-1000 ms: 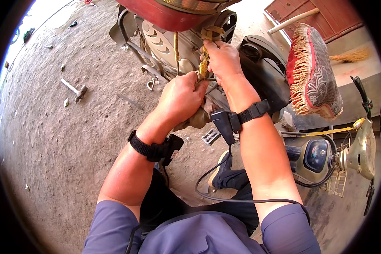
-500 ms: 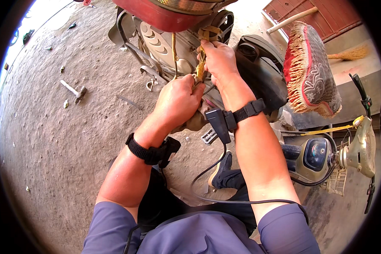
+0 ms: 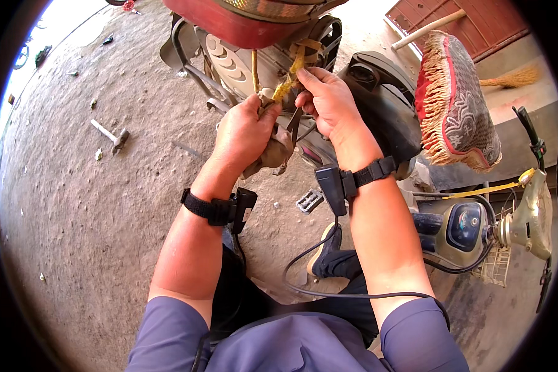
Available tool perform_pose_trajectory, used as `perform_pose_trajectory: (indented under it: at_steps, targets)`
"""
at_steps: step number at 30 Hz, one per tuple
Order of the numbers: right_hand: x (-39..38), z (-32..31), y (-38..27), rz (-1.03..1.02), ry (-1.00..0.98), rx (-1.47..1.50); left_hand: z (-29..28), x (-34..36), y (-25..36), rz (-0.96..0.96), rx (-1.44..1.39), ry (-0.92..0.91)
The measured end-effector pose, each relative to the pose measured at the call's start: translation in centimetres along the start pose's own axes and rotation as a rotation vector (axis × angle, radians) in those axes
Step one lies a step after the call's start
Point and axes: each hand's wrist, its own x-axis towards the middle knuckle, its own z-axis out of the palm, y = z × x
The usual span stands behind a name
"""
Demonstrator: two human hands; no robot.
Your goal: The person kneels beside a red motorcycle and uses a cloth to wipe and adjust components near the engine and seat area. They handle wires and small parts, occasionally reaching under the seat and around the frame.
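A frayed yellow strip (image 3: 283,91), like worn tape or strap, stretches between my hands just below the red seat end of a vehicle (image 3: 229,68). My left hand (image 3: 245,127) is closed, thumb against fingers, at the strip's lower end. Under that hand hangs a dusty, brownish lump (image 3: 275,150), perhaps cloth; its kind is unclear. My right hand (image 3: 328,99) pinches the strip's right edge between thumb and fingers, with a thin dark piece (image 3: 294,122) dangling below them. Behind, the strip's upper end meets a tan strap (image 3: 309,46) on the vehicle.
A hammer (image 3: 113,136) lies on the rough dirt floor at left. A loose pedal (image 3: 309,201) is near my foot. To the right are a fringed seat cover (image 3: 459,102), a scooter's handlebar end (image 3: 530,214) and a straw broom (image 3: 511,77). Cables run from my wrist bands.
My left hand has shifted up and left, and my right hand slightly down and right. The yellow strip shows more and slants between them.
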Motion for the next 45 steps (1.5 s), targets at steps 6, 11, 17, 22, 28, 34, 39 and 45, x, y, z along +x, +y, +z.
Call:
perform_pose_trajectory:
  at_steps: [6,11,17,22,28,34,39,45]
  targets:
    - [-0.2,0.1,0.2,-0.095,0.018,-0.124,-1.1,1.3,-2.2,0.027,-0.131,0.107]
    - [-0.1,0.5,-1.2,-0.404,0.311,-0.528,-1.5,1.4,-2.1,0.012,-0.123,0.117]
    - [3.1,-1.3,-0.8,-0.538,0.398,-0.859,-1.1,1.8,-1.3,-0.003,-0.019,0.108]
    - [3.0,-1.5,-1.7,-0.392,0.297,-0.906,-0.9,2.3,-2.2,0.017,-0.039,0.122]
    - [3.6,-2.2,-0.8,-0.438,0.358,-1.218,-1.4,2.8,-1.8,0.013,-0.12,0.142]
    - [3.0,-2.2,-4.0,-0.368,0.322,-1.297,-1.5,2.9,-2.1,-0.002,-0.099,0.158]
    - [5.1,-2.8,-5.5,-0.516,0.275,-1.272,-1.5,3.0,-1.9,-0.009,-0.108,0.151]
    - [5.7,-1.4,-6.5,-0.354,0.259,-1.033,-1.1,2.7,-2.1,0.025,-0.109,0.153]
